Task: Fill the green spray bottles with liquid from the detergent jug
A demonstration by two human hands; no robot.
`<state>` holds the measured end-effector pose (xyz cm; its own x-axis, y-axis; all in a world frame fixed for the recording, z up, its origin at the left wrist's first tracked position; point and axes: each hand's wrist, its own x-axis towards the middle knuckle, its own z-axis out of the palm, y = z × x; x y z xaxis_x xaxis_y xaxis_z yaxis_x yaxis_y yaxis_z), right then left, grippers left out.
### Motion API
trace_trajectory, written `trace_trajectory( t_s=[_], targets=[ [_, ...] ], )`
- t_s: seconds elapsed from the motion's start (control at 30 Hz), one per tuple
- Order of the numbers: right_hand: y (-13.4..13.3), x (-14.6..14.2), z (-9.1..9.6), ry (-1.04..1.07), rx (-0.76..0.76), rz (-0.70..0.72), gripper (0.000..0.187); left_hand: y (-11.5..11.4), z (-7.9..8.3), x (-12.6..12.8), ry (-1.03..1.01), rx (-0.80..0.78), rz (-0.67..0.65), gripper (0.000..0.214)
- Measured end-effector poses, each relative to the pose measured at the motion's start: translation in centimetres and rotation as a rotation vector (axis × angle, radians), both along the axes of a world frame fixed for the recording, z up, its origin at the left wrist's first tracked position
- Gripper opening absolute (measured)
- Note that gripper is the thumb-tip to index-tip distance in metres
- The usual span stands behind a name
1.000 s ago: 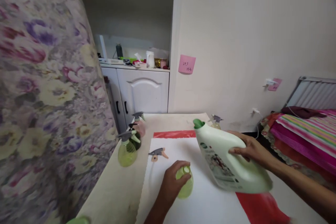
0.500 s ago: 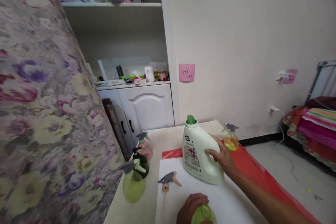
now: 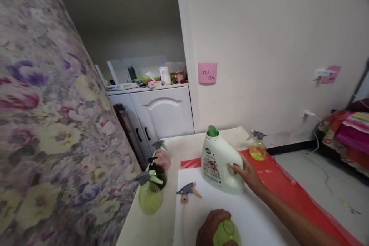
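The white plastic jug [image 3: 220, 163] stands upright toward the far edge of the surface [image 3: 184, 146], green cap on; my right hand [image 3: 247, 172] lies flat against its smooth side. My left hand [image 3: 211, 227] wraps the open neck of a round, translucent green bottle [image 3: 227, 233] at the near edge. Its grey trigger head [image 3: 186, 191] lies loose on the white sheet [image 3: 253, 219], so I judge refitting remains.

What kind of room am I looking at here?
Most likely a room in a home, perhaps a bedroom: a white cupboard with cluttered shelving above, a bed with striped bedding at the right, and a floral curtain beside the table.
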<state>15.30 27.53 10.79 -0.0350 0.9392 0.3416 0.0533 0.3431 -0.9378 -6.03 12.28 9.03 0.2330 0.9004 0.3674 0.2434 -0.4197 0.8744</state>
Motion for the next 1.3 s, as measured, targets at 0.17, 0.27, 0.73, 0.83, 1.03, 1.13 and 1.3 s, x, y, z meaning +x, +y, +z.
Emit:
trace_trajectory(
  t_s=[0.17, 0.27, 0.73, 0.83, 1.03, 1.13, 1.3],
  targets=[
    [-3.9, 2.6, -2.1, 0.011, -0.063, -0.116, 0.078, -1.2, 2.4, 0.8, 0.099, -0.217, 0.102, 0.064],
    [-8.6, 3.4, -3.5, -0.011, -0.109, -0.117, 0.069, -1.8, 3.3, 1.2, 0.098, -0.294, 0.128, 0.068],
    [-16.3, -4.8, -6.1, -0.074, -0.039, 0.198, 0.091, -2.8, -0.9, 0.7, 0.010, -0.292, 0.161, 0.082],
    [-16.4, -5.4, -5.9, -0.057, 0.007, 0.187, 0.078, -2.9, -1.6, 0.7, 0.003, -0.283, 0.168, 0.085],
    [-17.3, -4.2, -5.2, -0.056, -0.023, 0.178, 0.079, -4.1, -0.8, 0.5, -0.062, -0.284, 0.119, 0.066],
    [-17.7, -2.4, -5.5, -0.082, -0.047, 0.139, 0.086, -4.5, 0.0, 0.0, -0.104, -0.287, 0.278, 0.053],
    [-18.2, -0.2, -7.0, -0.128, -0.121, 0.130, 0.087, -3.8, 0.3, -2.5, -0.169, -0.227, 0.598, 0.051]
  ],
)
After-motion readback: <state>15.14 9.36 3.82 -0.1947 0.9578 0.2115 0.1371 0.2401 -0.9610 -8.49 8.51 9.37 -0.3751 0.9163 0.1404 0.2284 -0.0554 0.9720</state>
